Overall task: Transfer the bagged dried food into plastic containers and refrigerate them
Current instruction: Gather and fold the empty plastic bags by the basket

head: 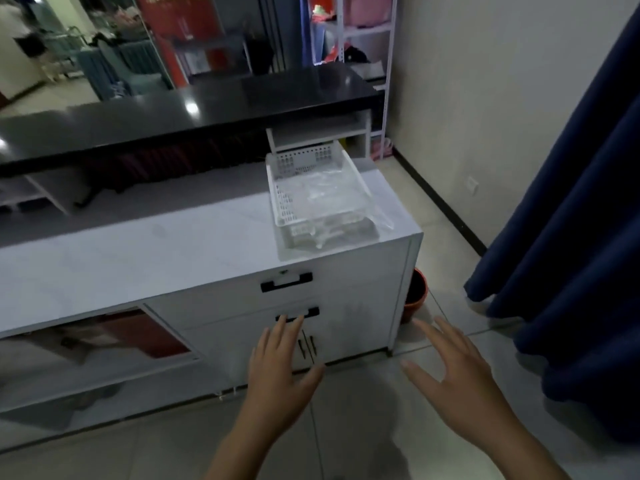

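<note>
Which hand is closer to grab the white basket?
Probably the left hand. It is open and lies almost straight below the basket on the cabinet. The right hand, also open, is off to the side over the floor.

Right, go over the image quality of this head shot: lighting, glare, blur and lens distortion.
Head view: dim, bluish indoor light; bright glare spots on the glossy black counter; wide-angle bending curves the white cabinet edge and the blue curtain; overall softness, with the far room behind smeared; the left hand and right hand slightly blurred; clear plastic in the white basket hard to resolve.
</note>
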`<state>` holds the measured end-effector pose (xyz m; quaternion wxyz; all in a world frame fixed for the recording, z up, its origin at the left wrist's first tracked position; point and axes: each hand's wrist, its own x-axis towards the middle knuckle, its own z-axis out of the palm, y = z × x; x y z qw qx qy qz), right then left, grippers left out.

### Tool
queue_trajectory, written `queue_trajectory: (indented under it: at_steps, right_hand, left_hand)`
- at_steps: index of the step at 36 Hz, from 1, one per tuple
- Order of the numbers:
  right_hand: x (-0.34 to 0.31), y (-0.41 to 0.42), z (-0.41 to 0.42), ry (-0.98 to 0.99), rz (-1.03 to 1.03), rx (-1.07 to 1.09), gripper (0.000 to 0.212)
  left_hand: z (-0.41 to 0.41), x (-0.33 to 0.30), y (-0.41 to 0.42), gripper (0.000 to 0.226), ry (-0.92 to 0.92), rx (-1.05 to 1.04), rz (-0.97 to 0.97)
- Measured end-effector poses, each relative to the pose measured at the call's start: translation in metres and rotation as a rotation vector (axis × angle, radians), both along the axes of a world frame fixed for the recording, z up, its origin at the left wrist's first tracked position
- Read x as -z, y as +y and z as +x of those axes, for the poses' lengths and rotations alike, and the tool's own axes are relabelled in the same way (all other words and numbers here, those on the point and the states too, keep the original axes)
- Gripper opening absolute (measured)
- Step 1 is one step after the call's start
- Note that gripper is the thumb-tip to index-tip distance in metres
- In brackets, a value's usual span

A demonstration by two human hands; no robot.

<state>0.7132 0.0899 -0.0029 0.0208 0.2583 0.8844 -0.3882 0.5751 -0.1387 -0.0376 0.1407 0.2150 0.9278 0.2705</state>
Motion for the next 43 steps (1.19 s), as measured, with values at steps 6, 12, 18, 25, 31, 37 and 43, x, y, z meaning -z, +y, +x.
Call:
queue_trajectory:
  at_steps: [6, 12, 18, 25, 31, 37, 43]
  right_hand:
    - [-0.020, 0.001, -0.067, 0.057, 0.060, 0.013, 0.060]
    - [-0.039, 0.037, -0.149, 0.060, 0.182, -0.019, 0.065]
    - [-0.037, 0.080, -0.253, 0.046, 0.243, -0.101, 0.066]
    - [-0.027, 0.124, -0.367, -0.106, 0.472, -0.135, 0.065]
    - [-0.002, 0.148, -0.414, -0.301, 0.575, -0.084, 0.011]
    - [-0.012, 0.140, -0.434, 0.147, 0.357, -0.010, 0.015]
    - [-0.066, 0.069, -0.449, 0.486, -0.038, -0.035, 0.020]
  left_hand:
    - [-0.070, -0.004, -0.021, 0.079, 0.001, -0.014, 0.058]
    - [-0.152, -0.025, 0.000, 0.078, 0.031, 0.013, 0.141]
    - [-0.231, -0.046, 0.048, 0.078, 0.069, 0.020, 0.120]
    - [-0.318, -0.044, 0.125, 0.077, 0.207, -0.025, 0.046]
    - [-0.372, -0.024, 0.166, 0.012, 0.272, -0.129, 0.107]
    - [-0.413, -0.063, 0.148, 0.008, 0.000, -0.200, 0.430]
    - [-0.447, -0.136, 0.085, 0.012, -0.048, -0.182, 0.862]
